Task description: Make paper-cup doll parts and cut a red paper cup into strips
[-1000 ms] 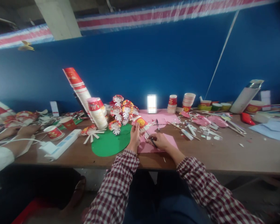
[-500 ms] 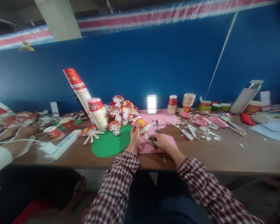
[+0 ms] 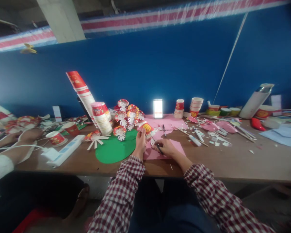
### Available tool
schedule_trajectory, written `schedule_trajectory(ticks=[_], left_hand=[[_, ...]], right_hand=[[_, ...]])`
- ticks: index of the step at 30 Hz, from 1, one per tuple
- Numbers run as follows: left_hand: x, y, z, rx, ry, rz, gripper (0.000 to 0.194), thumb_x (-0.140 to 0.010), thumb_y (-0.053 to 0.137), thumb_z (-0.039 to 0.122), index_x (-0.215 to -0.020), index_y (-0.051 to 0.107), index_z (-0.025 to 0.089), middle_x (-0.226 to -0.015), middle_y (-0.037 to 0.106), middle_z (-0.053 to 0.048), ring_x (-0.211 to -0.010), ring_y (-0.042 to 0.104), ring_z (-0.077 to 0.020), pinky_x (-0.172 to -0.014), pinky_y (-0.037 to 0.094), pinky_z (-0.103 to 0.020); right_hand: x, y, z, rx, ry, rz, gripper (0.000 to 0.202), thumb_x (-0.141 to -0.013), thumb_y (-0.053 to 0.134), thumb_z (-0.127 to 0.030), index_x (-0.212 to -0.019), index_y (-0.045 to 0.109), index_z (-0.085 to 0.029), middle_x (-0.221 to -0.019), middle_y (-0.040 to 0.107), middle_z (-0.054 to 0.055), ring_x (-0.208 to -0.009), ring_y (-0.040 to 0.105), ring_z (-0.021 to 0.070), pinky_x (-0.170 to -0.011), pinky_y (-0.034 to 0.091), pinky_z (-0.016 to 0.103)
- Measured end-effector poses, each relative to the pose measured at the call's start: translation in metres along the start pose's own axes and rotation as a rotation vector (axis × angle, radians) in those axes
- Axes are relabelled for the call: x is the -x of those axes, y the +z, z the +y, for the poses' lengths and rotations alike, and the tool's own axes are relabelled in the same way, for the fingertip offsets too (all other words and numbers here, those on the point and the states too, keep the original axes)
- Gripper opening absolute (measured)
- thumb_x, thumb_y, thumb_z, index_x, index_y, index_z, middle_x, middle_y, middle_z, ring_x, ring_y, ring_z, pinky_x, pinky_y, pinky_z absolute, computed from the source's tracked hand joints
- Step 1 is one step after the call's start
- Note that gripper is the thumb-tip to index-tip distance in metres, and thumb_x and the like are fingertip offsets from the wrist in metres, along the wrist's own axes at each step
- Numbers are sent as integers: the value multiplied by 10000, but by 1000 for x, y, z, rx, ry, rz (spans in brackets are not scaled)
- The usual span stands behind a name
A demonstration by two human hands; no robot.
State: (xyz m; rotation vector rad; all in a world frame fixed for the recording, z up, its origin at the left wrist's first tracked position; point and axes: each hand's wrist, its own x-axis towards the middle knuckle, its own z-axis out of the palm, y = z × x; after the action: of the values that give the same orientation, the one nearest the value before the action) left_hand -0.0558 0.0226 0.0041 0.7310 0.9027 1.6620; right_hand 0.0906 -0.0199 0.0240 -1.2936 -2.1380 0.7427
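Observation:
My left hand [image 3: 140, 144] is closed on a red and white piece of paper cup [image 3: 146, 128] with a round gold print. Close to its right, my right hand [image 3: 167, 148] has its fingers round dark-handled scissors [image 3: 159, 149], whose blades point up toward the cup piece. I cannot tell whether the blades touch it. Under both hands lie sheets of pink paper [image 3: 177, 147], with a pen [image 3: 164, 130] on them. Left of my left hand is a green paper oval [image 3: 116, 150], and cut-paper figures [image 3: 131, 117] with red and yellow headdresses stand behind it.
Tall stacks of paper cups [image 3: 100, 121] stand at the left, beside a white power strip [image 3: 69, 151]. To the right lie paper scraps [image 3: 217, 142], sticks and a glue tube [image 3: 194, 140]. A co-worker's arm [image 3: 16, 147] rests at far left. A blue partition [image 3: 140, 71] rises behind.
Hardly anything differs. Both hands keep their places with the cup piece and the scissors; the whole view has shifted very slightly.

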Motion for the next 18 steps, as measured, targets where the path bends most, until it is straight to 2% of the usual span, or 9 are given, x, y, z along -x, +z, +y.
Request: schedule_trajectory(ticks=[18], left_hand=[[-1, -1, -1, 0, 6, 2, 481, -601, 726, 559, -851, 551, 187, -822, 633, -12, -683, 625, -127, -608, 503, -262]], right_hand=[[1, -2, -4, 0, -4, -15, 367, -799, 551, -489, -885, 710, -169, -666, 644, 31, -558, 525, 118, -530, 342, 215]])
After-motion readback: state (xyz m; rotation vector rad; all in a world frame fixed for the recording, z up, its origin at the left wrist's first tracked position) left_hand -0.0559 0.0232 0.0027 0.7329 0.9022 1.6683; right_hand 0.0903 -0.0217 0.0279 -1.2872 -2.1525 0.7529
